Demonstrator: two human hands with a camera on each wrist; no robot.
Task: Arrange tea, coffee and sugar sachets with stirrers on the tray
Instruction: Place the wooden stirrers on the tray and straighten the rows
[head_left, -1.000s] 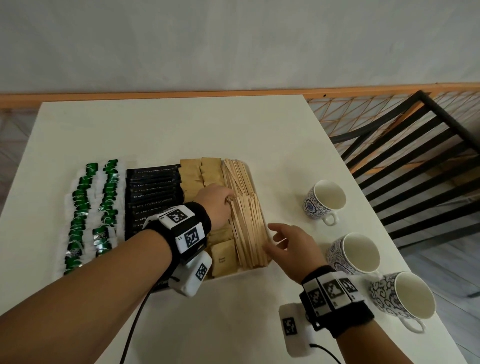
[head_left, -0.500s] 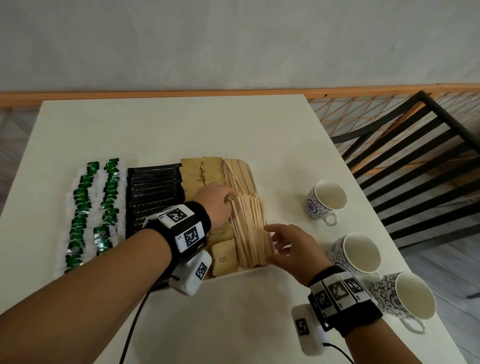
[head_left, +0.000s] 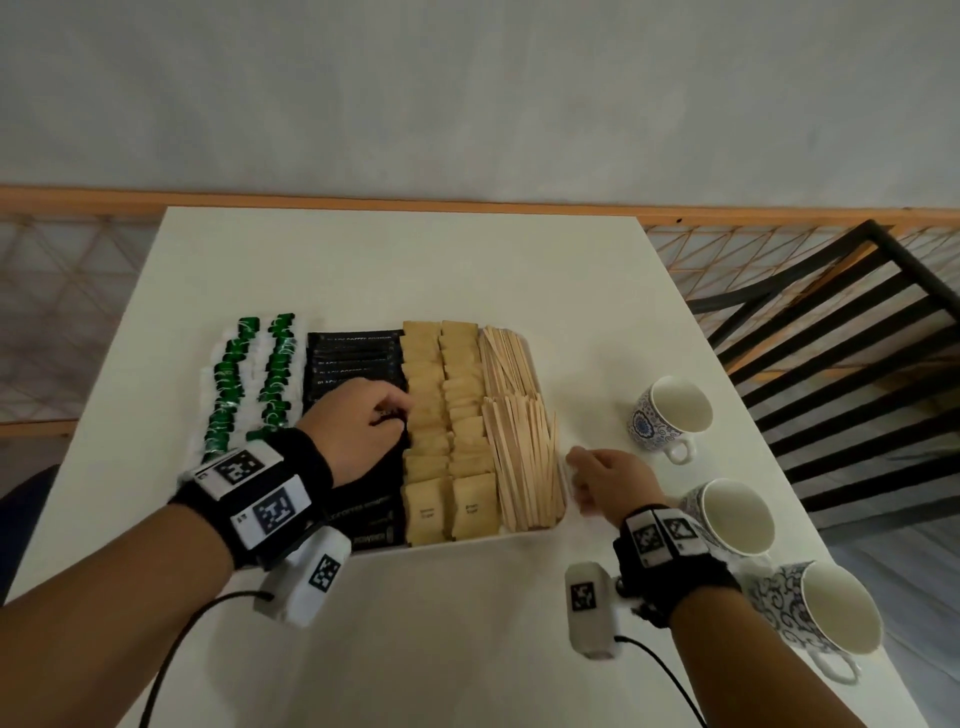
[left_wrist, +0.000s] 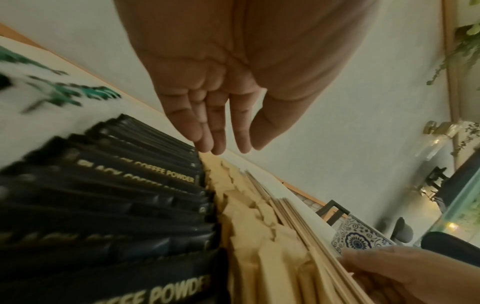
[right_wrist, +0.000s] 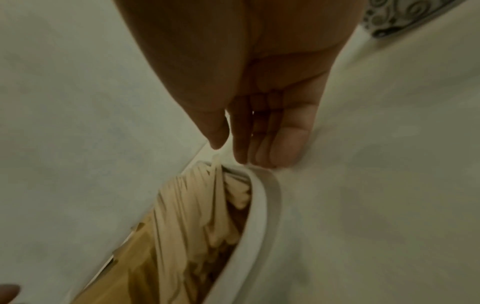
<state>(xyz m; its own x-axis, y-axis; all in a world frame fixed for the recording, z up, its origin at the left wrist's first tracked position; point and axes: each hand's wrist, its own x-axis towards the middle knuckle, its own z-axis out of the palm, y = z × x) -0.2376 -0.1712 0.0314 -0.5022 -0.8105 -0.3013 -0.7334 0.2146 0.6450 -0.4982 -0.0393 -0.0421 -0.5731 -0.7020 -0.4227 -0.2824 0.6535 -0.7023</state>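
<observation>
Sachets (head_left: 449, 426) and stirrers (head_left: 522, 447) lie rowed in the tray (head_left: 540, 527) on the surface, so my left hand (head_left: 358, 421), fingers relaxed and apparently empty, should nudge gently while my loose-fingered right hand (head_left: 605, 480) steadies the rim.

Head view looks down — wrist views close on tray (right_wrist: 262, 205).
</observation>
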